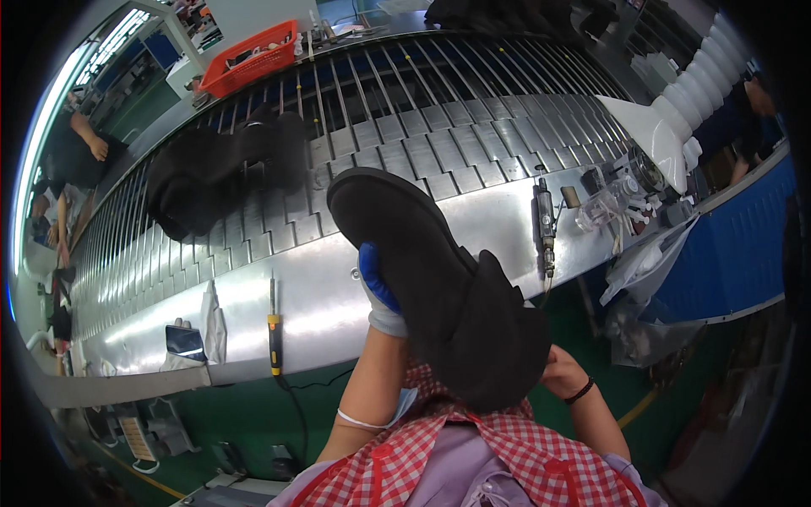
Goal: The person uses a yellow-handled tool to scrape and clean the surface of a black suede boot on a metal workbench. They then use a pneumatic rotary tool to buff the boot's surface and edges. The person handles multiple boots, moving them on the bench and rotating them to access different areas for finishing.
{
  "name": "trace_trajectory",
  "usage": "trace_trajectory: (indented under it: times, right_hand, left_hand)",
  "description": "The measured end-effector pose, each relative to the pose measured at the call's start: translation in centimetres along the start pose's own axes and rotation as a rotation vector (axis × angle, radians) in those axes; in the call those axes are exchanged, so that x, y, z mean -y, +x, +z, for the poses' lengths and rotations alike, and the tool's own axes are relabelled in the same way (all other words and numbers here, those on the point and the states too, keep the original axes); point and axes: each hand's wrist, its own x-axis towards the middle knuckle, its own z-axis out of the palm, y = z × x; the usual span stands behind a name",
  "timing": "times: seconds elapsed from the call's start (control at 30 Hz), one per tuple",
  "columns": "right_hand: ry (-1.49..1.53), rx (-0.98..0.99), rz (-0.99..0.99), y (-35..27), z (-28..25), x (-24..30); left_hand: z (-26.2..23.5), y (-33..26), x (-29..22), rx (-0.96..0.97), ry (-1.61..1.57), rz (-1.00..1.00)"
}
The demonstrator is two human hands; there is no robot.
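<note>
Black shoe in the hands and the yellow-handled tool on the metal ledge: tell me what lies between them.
In the head view, only bare shiny metal ledge lies between the black shoe and the yellow-handled tool. The gloved left hand grips the shoe's near side.

1. Left forearm rises from 6 o'clock toward 12, bare, with a thin white band near the elbow.
2. Left hand (pixel 382 291) wears a blue-and-grey glove, fingers up, closed in a grip.
3. Right hand (pixel 559 372) sits at 4 o'clock, mostly hidden, a dark band at its wrist.

Black boot (pixel 439 287) sole-up in both hands' grip above steel conveyor (pixel 473 144).
</note>
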Motion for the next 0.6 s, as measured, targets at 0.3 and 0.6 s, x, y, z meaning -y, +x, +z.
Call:
trace_trajectory:
  times: [0.3, 0.6]
  right_hand:
    - [0.169, -0.134, -0.683, 3.0, 6.6, 6.5]
    - [-0.540, -0.075, -0.927, 13.1, 21.8, 14.1]
  left_hand:
    - [-3.6, 2.8, -1.4, -0.282, 0.230, -0.448]
    - [2.0, 4.2, -10.2, -0.423, 2.132, -0.658]
